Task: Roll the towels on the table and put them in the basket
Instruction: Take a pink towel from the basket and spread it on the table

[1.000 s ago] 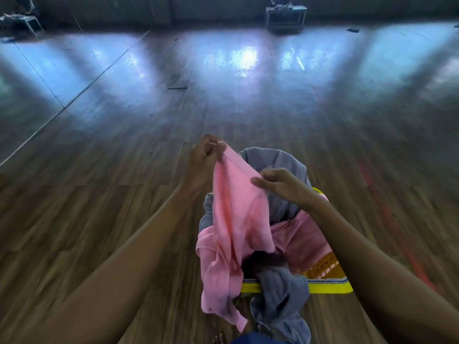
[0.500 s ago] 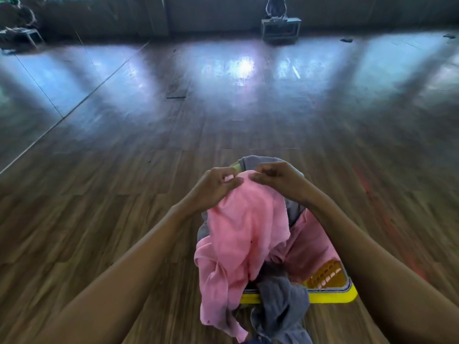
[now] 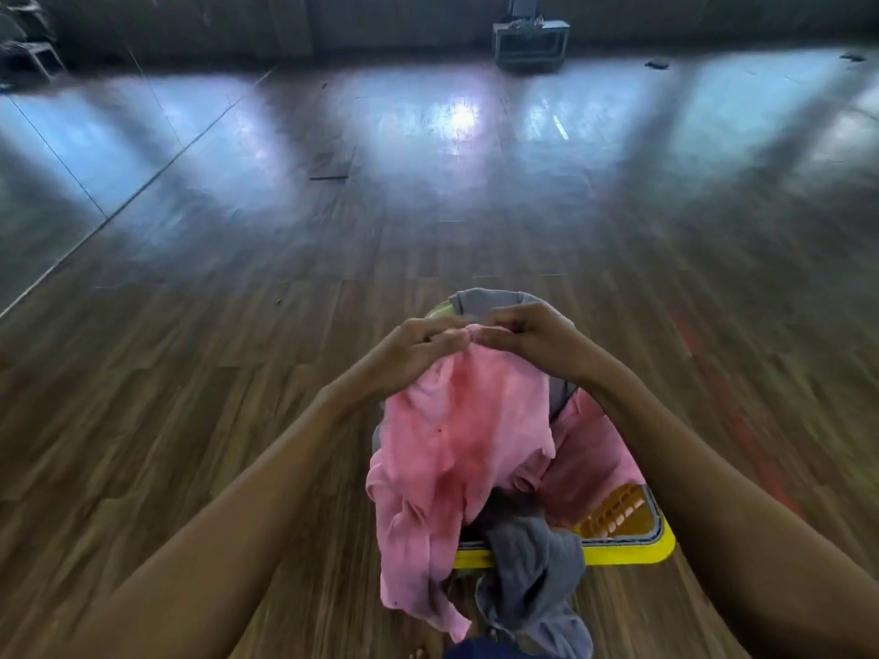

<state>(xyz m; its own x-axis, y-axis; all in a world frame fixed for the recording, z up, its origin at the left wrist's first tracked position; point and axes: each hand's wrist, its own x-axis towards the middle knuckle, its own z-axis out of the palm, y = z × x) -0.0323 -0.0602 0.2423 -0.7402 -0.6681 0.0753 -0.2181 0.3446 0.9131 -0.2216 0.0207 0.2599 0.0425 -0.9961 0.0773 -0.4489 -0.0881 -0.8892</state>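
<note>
Both hands up over the yellow basket (image 3: 632, 550). I see the left hand (image 3: 418, 347) and right hand (image 3: 530, 336) each pinching the top edge of the pink towel (image 3: 456, 420), fingertips almost meeting. The towel hangs down past the basket's near-left corner. A grey towel (image 3: 528, 575) spills over the near rim. More pink cloth (image 3: 592, 451) lies inside. The basket sits on the wooden floor (image 3: 200, 420).

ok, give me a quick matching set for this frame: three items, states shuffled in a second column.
1 pink towel
2 near grey towel
3 yellow basket

A stands on the wood floor
B pinched at the top by left hand and right hand
C hangs over the basket's near rim

Pairs: 1-B, 2-C, 3-A
</note>
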